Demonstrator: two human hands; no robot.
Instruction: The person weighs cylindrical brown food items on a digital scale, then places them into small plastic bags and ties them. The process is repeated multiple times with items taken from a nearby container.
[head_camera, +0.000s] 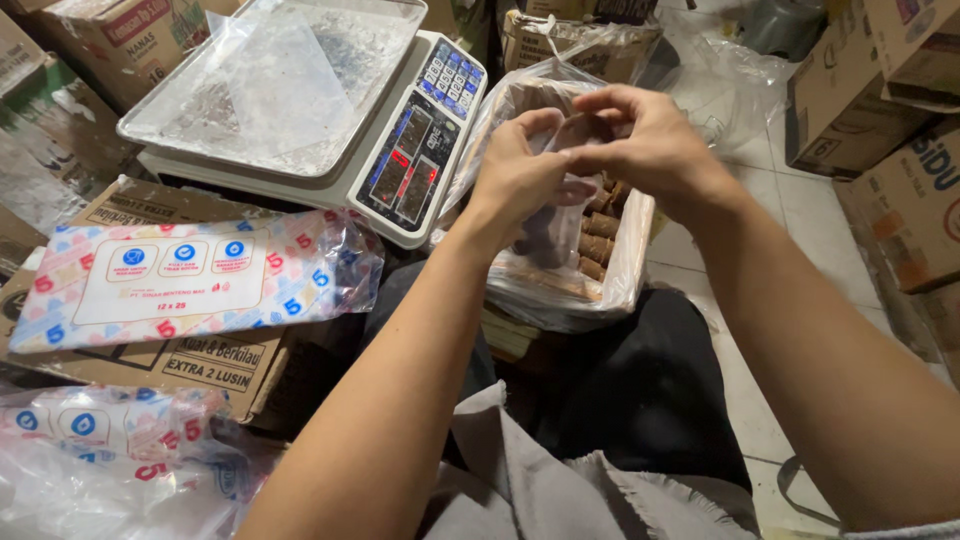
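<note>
currently, both hands work together at the mouth of a small clear plastic bag (560, 215), held above an open carton lined with plastic (625, 255). the left hand (520, 175) grips the near side of the small bag's opening, thumb and fingers pinched together on the film. the right hand (650, 150) meets it from the far side, fingers curled and closed on the same opening. the two hands touch at the fingertips. the small bag hangs down between them, and dark brown rolled pieces show through its film.

the lined carton sits just beyond the person's knees, and more brown rolled sticks (598, 240) lie stacked inside it, directly under the right wrist.

to the left of the carton stands a digital weighing scale (425, 140) with a metal pan (200, 120). a loose sheet of clear plastic (285, 85) lies across the pan. the scale's keypad and lit display face the person.

near the left forearm, a printed pack of plastic bags (190, 280) lies flat on a cardboard box (215, 365). a second printed pack (110, 425) lies below it at the lower left corner of the view. cardboard boxes (900, 130) stand on the tiled floor (800, 200) along the right edge.
</note>
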